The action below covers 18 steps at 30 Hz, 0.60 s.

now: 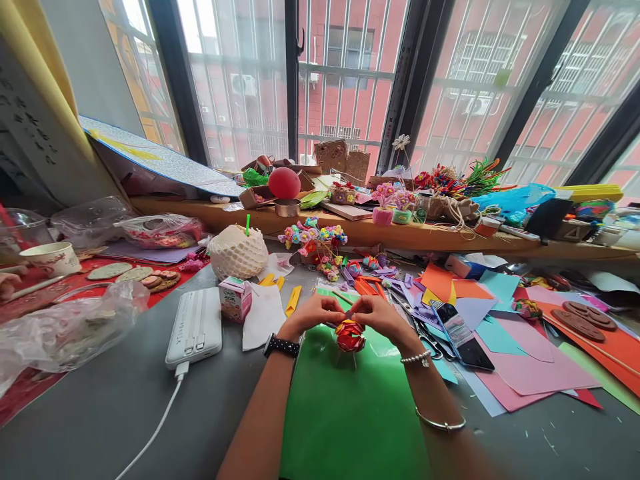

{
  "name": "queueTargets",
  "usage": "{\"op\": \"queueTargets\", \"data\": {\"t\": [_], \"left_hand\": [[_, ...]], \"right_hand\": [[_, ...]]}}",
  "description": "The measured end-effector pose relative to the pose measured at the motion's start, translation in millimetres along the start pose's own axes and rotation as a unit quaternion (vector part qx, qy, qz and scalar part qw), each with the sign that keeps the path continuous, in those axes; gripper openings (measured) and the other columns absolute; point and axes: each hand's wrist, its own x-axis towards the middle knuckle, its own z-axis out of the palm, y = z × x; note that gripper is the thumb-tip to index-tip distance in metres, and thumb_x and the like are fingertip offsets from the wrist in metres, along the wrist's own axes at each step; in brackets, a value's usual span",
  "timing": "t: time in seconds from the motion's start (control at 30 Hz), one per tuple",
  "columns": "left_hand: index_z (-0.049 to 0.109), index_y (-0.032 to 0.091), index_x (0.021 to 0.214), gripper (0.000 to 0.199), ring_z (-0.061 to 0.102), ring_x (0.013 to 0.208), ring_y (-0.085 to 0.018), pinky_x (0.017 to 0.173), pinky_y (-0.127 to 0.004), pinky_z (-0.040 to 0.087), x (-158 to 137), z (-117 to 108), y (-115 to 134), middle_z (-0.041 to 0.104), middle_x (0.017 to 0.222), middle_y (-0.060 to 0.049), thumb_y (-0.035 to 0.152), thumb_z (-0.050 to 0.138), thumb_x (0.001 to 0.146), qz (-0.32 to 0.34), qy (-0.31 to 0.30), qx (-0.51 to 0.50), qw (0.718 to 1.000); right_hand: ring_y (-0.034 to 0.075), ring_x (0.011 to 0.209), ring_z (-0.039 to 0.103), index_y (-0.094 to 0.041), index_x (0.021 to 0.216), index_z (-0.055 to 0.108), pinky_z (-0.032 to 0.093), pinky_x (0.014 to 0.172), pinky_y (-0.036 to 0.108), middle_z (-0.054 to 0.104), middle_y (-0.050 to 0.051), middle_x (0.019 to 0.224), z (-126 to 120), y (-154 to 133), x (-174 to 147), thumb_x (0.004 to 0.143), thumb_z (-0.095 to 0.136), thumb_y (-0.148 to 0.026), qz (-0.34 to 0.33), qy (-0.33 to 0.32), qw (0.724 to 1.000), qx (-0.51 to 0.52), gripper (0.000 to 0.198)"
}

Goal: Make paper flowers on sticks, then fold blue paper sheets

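A small red and orange folded-paper flower (350, 336) is in front of me, over a glossy green sheet (350, 420). My left hand (317, 315) comes in from the left, thumb and forefinger pinched at the flower's upper edge. From the other side my right hand (376, 316) pinches at the same edge, its fingertips almost meeting the left ones. The exact bit between the fingertips is partly hidden; a small purplish spot shows there. Just behind the hands lie orange paper strips (369, 285).
Left of the sheet are a white power bank (195, 328) with a cable, a pink drink carton (235, 299) and a net-wrapped coconut (239, 252). To the right lie a phone (461, 335), scissors (434, 340) and coloured paper (530, 347). A cluttered wooden ledge (320, 222) runs behind.
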Motion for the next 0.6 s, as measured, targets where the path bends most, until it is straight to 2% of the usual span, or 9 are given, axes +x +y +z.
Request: {"op": "queueTargets", "data": {"t": [0.13, 0.3, 0.4, 0.47, 0.6], "left_hand": [[0.058, 0.012, 0.06, 0.026, 0.052, 0.055, -0.011, 0.058, -0.024, 0.04, 2, 0, -2, 0.056, 0.057, 0.001, 0.034, 0.071, 0.052, 0.012, 0.009, 0.02, 1.0], [0.059, 0.012, 0.062, 0.025, 0.05, 0.054, -0.01, 0.056, -0.023, 0.039, 1, 1, -1, 0.055, 0.055, 0.001, 0.034, 0.069, 0.055, 0.036, 0.014, 0.05, 0.998], [0.06, 0.011, 0.067, 0.029, 0.051, 0.058, -0.011, 0.057, -0.023, 0.04, 1, 2, 0, 0.057, 0.061, 0.0, 0.036, 0.069, 0.056, 0.04, 0.011, 0.033, 0.999], [0.059, 0.012, 0.075, 0.034, 0.053, 0.066, -0.012, 0.061, -0.022, 0.041, 3, 3, 0, 0.058, 0.072, -0.002, 0.038, 0.07, 0.057, 0.037, 0.035, -0.006, 0.999], [0.051, 0.016, 0.094, 0.046, 0.056, 0.082, -0.014, 0.068, -0.024, 0.044, 7, 5, -3, 0.056, 0.096, -0.006, 0.045, 0.066, 0.062, 0.015, 0.155, -0.124, 0.98]], "right_hand": [[0.011, 0.048, 0.052, -0.015, 0.061, 0.059, 0.041, 0.045, 0.02, 0.058, -0.002, 0.051, 3, 3, 2, 0.055, 0.05, -0.009, 0.024, 0.012, 1.0, -0.013, 0.013], [0.011, 0.048, 0.053, -0.015, 0.061, 0.059, 0.039, 0.044, 0.02, 0.059, -0.001, 0.052, -2, 3, 4, 0.056, 0.053, -0.011, -0.001, -0.011, 0.999, -0.037, 0.009], [0.011, 0.05, 0.054, -0.014, 0.062, 0.06, 0.04, 0.046, 0.021, 0.06, 0.0, 0.054, -8, -1, 6, 0.057, 0.054, -0.013, -0.019, -0.013, 0.999, -0.045, 0.008], [0.012, 0.051, 0.055, -0.014, 0.063, 0.06, 0.042, 0.048, 0.022, 0.061, 0.001, 0.056, -10, -2, 9, 0.059, 0.053, -0.015, -0.045, 0.025, 0.997, -0.052, 0.008], [0.015, 0.06, 0.058, -0.014, 0.068, 0.058, 0.046, 0.058, 0.026, 0.063, 0.005, 0.068, -4, 7, 19, 0.062, 0.056, -0.025, -0.088, 0.19, 0.978, 0.005, 0.012]]}}
